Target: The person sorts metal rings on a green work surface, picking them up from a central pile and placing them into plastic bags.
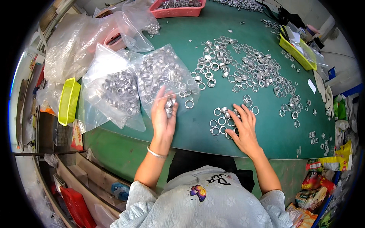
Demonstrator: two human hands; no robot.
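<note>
The smooth dark-green desk (pixel 273 136) carried loose silver metal rings (pixel 262 69), spread widely towards two o'clock; two clear plastic bags (pixel 100 62) of rings lay at ten, a pink rectangular plastic tray (pixel 178 13) at twelve.

A yellow basket (pixel 69 102) stands at the worktop's (pixel 190 133) left edge, a second basket (pixel 298 54) and a white card (pixel 311 86) toward its right; below its left, a red bin (pixel 78 207); below its right, packets (pixel 311 197).

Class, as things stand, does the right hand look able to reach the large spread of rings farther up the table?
Probably yes: between the right hand and the large spread of rings lie only bare green tabletop and a few loose rings.
</note>
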